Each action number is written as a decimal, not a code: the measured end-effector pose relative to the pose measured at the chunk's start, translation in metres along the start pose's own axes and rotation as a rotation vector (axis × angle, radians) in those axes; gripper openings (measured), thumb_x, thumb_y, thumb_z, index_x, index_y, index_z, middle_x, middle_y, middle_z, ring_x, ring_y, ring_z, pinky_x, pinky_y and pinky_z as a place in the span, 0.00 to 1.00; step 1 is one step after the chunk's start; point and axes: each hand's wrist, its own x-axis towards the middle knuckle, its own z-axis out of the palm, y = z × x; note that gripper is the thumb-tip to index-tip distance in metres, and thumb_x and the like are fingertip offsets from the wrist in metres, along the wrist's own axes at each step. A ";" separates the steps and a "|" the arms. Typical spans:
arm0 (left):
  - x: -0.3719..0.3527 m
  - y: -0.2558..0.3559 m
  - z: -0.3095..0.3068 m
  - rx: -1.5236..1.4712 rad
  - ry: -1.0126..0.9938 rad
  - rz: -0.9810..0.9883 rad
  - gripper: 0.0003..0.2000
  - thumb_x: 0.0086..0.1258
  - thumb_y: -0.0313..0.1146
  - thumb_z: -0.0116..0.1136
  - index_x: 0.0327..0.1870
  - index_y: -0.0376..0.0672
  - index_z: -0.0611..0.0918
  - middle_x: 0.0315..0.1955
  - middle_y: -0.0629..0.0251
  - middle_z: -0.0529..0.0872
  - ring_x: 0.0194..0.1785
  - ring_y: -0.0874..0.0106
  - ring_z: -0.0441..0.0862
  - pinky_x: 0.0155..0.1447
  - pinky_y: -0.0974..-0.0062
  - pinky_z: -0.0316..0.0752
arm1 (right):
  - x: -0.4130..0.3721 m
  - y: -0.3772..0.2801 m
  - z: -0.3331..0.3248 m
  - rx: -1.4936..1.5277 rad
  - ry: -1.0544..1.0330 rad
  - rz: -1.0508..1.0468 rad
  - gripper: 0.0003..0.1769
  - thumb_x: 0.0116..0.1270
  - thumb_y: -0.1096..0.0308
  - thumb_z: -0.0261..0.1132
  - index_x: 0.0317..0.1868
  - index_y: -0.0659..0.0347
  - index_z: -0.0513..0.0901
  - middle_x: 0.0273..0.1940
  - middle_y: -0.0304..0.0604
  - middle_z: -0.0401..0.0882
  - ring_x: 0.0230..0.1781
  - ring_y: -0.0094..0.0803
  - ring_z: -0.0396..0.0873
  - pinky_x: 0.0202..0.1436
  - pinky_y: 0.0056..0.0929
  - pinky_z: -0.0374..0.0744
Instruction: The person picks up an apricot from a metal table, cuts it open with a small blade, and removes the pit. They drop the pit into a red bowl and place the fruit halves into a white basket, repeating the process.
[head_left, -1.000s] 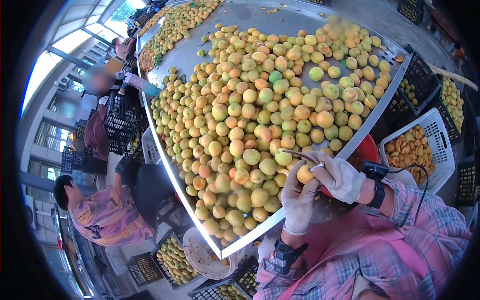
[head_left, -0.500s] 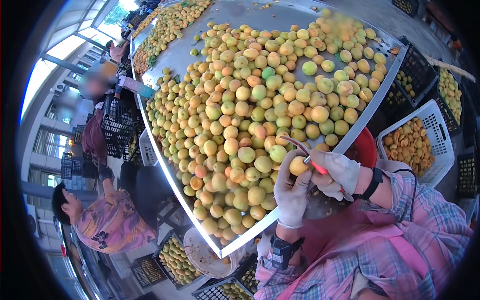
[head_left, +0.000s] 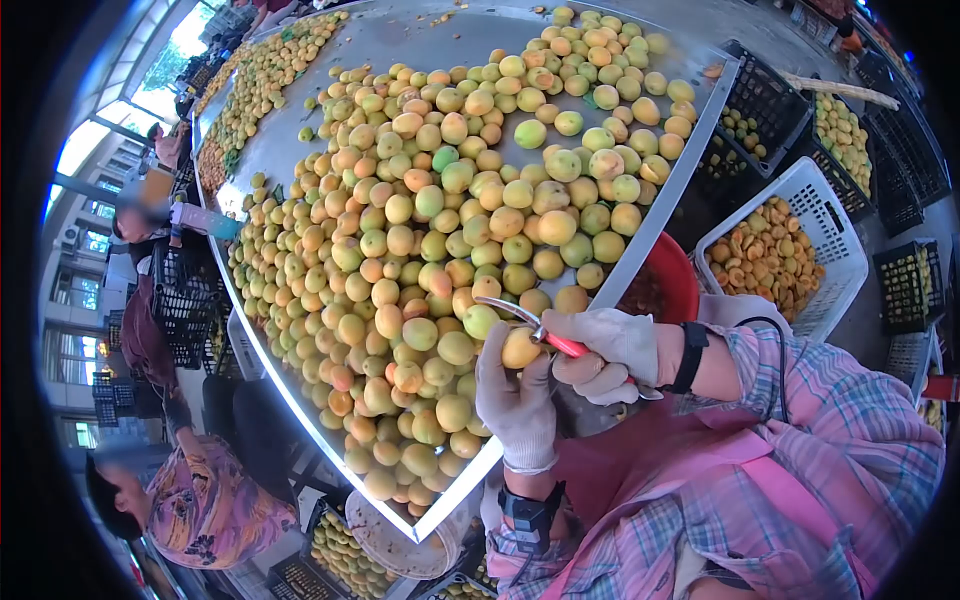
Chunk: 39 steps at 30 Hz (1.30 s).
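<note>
Gloved in white, my left hand (head_left: 516, 402) pinches a yellow apricot (head_left: 520, 348) between thumb and fingers at the table's near corner. My right hand (head_left: 605, 352), also gloved, is wrapped round the red handle of a curved knife (head_left: 566, 345). The knife's metal end meets the apricot's side, and its thin hooked blade arcs over the top of the fruit. A short metal tip pokes out below the right hand. Just beyond both hands, a thick spread of whole apricots (head_left: 400, 260) covers the metal table (head_left: 650, 235).
A red basin (head_left: 680, 285) sits below the table edge near my right hand. Beside it stands a white crate (head_left: 845, 265) of halved apricots, with black crates (head_left: 765, 100) behind. A white bucket (head_left: 400, 545) is under the near corner. Another person (head_left: 215, 505) is at the left.
The view has turned, so table, crates and hands appear farther left. Both hands keep their hold on the apricot and knife.
</note>
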 end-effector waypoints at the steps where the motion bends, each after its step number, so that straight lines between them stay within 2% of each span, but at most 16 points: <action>1: 0.000 0.000 -0.001 0.018 0.008 0.013 0.26 0.66 0.25 0.66 0.64 0.32 0.72 0.54 0.58 0.79 0.56 0.70 0.78 0.61 0.72 0.74 | 0.001 0.001 -0.001 0.001 -0.003 0.001 0.35 0.75 0.34 0.41 0.16 0.48 0.63 0.09 0.30 0.56 0.05 0.23 0.54 0.08 0.24 0.53; 7: -0.002 -0.002 -0.001 -0.006 0.024 -0.006 0.27 0.67 0.24 0.65 0.65 0.31 0.70 0.56 0.57 0.78 0.56 0.69 0.78 0.62 0.72 0.74 | 0.004 0.006 -0.010 0.088 -0.046 0.051 0.37 0.73 0.30 0.40 0.15 0.49 0.63 0.08 0.30 0.55 0.04 0.23 0.52 0.07 0.24 0.52; 9: -0.002 0.010 0.001 -0.064 0.047 -0.085 0.27 0.67 0.25 0.65 0.66 0.31 0.69 0.56 0.57 0.78 0.56 0.68 0.78 0.61 0.72 0.74 | 0.005 0.012 -0.021 0.058 -0.214 0.030 0.27 0.75 0.38 0.47 0.36 0.56 0.70 0.12 0.28 0.61 0.06 0.19 0.55 0.08 0.23 0.58; 13: 0.003 0.017 -0.011 -0.101 -0.006 -0.170 0.30 0.68 0.31 0.65 0.68 0.31 0.66 0.56 0.58 0.77 0.55 0.69 0.78 0.60 0.72 0.75 | -0.005 0.008 -0.007 -0.116 -0.071 -0.013 0.26 0.76 0.39 0.45 0.35 0.54 0.69 0.10 0.32 0.61 0.04 0.23 0.57 0.07 0.24 0.59; 16: 0.005 0.018 -0.007 -0.229 0.033 -0.112 0.31 0.68 0.36 0.65 0.68 0.34 0.66 0.52 0.64 0.78 0.46 0.77 0.78 0.47 0.85 0.76 | -0.004 0.008 -0.001 -0.334 0.068 -0.156 0.24 0.78 0.43 0.43 0.42 0.55 0.72 0.10 0.37 0.63 0.03 0.28 0.60 0.08 0.24 0.61; 17: 0.006 0.019 -0.009 -0.226 0.037 -0.108 0.31 0.68 0.36 0.65 0.68 0.34 0.66 0.52 0.64 0.78 0.46 0.77 0.78 0.47 0.85 0.76 | 0.004 0.013 -0.007 -0.391 0.064 -0.273 0.21 0.78 0.46 0.46 0.47 0.56 0.73 0.12 0.38 0.66 0.05 0.29 0.64 0.09 0.24 0.63; 19: 0.006 0.020 -0.011 -0.401 -0.017 -0.170 0.34 0.66 0.39 0.68 0.69 0.32 0.65 0.55 0.59 0.78 0.54 0.71 0.77 0.58 0.72 0.75 | 0.015 0.023 -0.016 -0.446 0.059 -0.392 0.20 0.78 0.50 0.48 0.52 0.57 0.74 0.14 0.40 0.70 0.07 0.31 0.68 0.11 0.25 0.66; 21: 0.005 0.018 -0.014 -0.412 -0.020 -0.179 0.33 0.67 0.36 0.67 0.69 0.32 0.65 0.55 0.59 0.78 0.54 0.71 0.77 0.58 0.73 0.75 | 0.024 0.032 -0.023 -0.831 0.219 -0.730 0.29 0.77 0.57 0.53 0.74 0.57 0.59 0.24 0.34 0.74 0.16 0.21 0.72 0.20 0.18 0.68; 23: 0.005 0.018 -0.014 -0.423 -0.019 -0.186 0.32 0.68 0.34 0.66 0.69 0.32 0.65 0.55 0.58 0.78 0.53 0.71 0.78 0.57 0.74 0.75 | 0.023 0.030 -0.022 -0.928 0.244 -0.858 0.25 0.74 0.62 0.56 0.68 0.60 0.67 0.27 0.33 0.74 0.20 0.21 0.74 0.19 0.20 0.67; 25: 0.003 0.022 -0.013 -0.200 -0.028 -0.213 0.30 0.68 0.28 0.64 0.69 0.32 0.65 0.55 0.57 0.79 0.53 0.71 0.78 0.57 0.74 0.76 | 0.005 0.013 -0.004 -0.785 0.371 -0.478 0.13 0.69 0.69 0.59 0.53 0.60 0.76 0.47 0.54 0.76 0.31 0.39 0.82 0.27 0.29 0.80; 27: 0.001 0.016 -0.010 -0.170 -0.054 -0.165 0.28 0.65 0.18 0.63 0.67 0.32 0.68 0.55 0.58 0.79 0.55 0.70 0.78 0.61 0.73 0.75 | 0.007 0.011 -0.011 -0.903 0.377 -0.550 0.14 0.66 0.72 0.61 0.51 0.59 0.78 0.43 0.49 0.76 0.24 0.26 0.80 0.23 0.24 0.80; 29: -0.001 0.004 -0.011 -0.033 -0.123 -0.040 0.27 0.62 0.17 0.65 0.64 0.33 0.73 0.55 0.58 0.79 0.56 0.70 0.78 0.61 0.73 0.74 | 0.002 0.005 -0.009 -0.694 0.348 -0.452 0.14 0.65 0.71 0.61 0.51 0.60 0.78 0.40 0.47 0.75 0.23 0.24 0.79 0.20 0.22 0.79; 31: -0.001 -0.007 -0.013 0.056 -0.189 0.000 0.27 0.60 0.19 0.67 0.63 0.35 0.75 0.55 0.58 0.80 0.56 0.69 0.78 0.62 0.71 0.74 | 0.009 0.010 -0.021 -0.773 0.239 -0.574 0.15 0.70 0.68 0.58 0.54 0.63 0.75 0.34 0.42 0.74 0.17 0.20 0.77 0.17 0.18 0.75; 33: 0.002 -0.001 -0.010 0.089 -0.214 0.056 0.27 0.60 0.20 0.68 0.63 0.36 0.75 0.56 0.57 0.80 0.57 0.68 0.78 0.62 0.71 0.73 | 0.006 0.006 -0.007 -0.616 0.306 -0.476 0.16 0.70 0.65 0.58 0.54 0.65 0.74 0.32 0.40 0.75 0.16 0.20 0.76 0.17 0.17 0.73; 36: 0.003 0.002 -0.014 0.073 -0.308 0.017 0.27 0.66 0.16 0.59 0.67 0.31 0.68 0.60 0.52 0.75 0.51 0.67 0.82 0.55 0.70 0.82 | 0.006 0.005 -0.011 -0.589 0.230 -0.433 0.19 0.69 0.61 0.60 0.53 0.66 0.73 0.30 0.38 0.76 0.14 0.19 0.75 0.17 0.17 0.72; 39: 0.000 0.008 -0.009 -0.078 -0.207 -0.117 0.27 0.61 0.22 0.67 0.64 0.36 0.75 0.57 0.58 0.79 0.58 0.69 0.78 0.61 0.71 0.74 | 0.009 0.004 -0.018 -0.716 0.187 -0.493 0.20 0.69 0.59 0.61 0.52 0.67 0.73 0.29 0.38 0.78 0.14 0.20 0.75 0.18 0.17 0.72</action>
